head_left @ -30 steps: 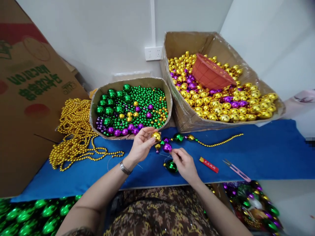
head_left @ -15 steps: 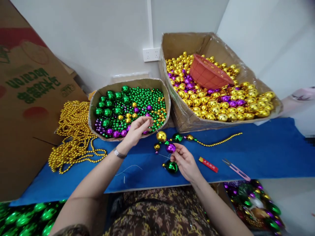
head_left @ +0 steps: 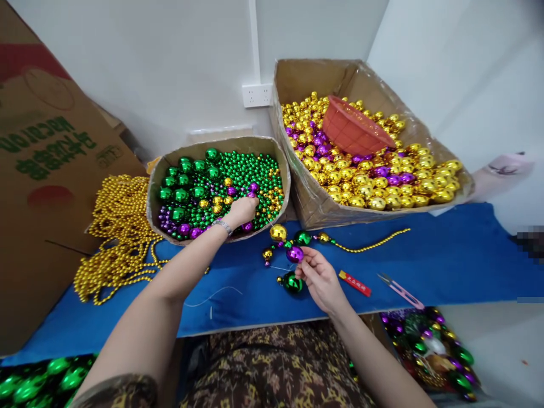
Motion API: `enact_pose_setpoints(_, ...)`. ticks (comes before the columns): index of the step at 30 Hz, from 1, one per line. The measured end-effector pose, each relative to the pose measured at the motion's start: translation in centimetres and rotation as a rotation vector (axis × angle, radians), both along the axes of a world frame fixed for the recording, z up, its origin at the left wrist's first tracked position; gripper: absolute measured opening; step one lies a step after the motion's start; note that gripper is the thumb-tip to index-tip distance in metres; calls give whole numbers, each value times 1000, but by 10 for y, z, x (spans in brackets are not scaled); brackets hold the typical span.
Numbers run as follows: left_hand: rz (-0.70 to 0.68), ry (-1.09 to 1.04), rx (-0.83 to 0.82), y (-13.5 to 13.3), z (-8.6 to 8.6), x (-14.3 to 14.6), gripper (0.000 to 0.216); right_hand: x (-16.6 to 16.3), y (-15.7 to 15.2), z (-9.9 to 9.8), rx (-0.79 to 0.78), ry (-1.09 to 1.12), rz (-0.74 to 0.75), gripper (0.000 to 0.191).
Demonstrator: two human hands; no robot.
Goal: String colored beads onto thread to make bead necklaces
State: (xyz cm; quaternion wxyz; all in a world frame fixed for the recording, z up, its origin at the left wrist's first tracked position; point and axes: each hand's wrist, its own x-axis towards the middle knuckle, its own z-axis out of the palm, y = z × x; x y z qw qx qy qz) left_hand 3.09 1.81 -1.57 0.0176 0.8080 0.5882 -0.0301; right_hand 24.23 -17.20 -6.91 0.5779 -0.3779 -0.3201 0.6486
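My left hand [head_left: 242, 211] reaches into the small cardboard box [head_left: 178, 150] of green, purple and gold beads, fingers curled among the beads; what they hold is hidden. My right hand [head_left: 319, 279] rests on the blue cloth, pinching a thin thread beside the purple ball [head_left: 294, 253] of a part-strung strand. That strand runs from a green ball [head_left: 293, 282] through the purple one, a gold ball [head_left: 278, 232], another green ball [head_left: 303, 238] and into a gold bead chain [head_left: 374, 242].
A large box [head_left: 323, 212] of gold and purple balls holds an orange basket [head_left: 352, 127]. A heap of gold bead chains [head_left: 121, 226] lies left. A red lighter [head_left: 355, 283] and pink snips [head_left: 402, 290] lie right. Bead bags sit below the table edge.
My left hand let go of the gold ball and moved up and left into the small bead box. My right hand stayed by the purple ball.
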Motion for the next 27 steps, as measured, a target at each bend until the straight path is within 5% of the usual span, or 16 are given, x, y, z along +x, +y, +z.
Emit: enact_pose_setpoints(27,-99,-125,-10,-13,3,1,21,-2,3,3,-37,-24,1,39)
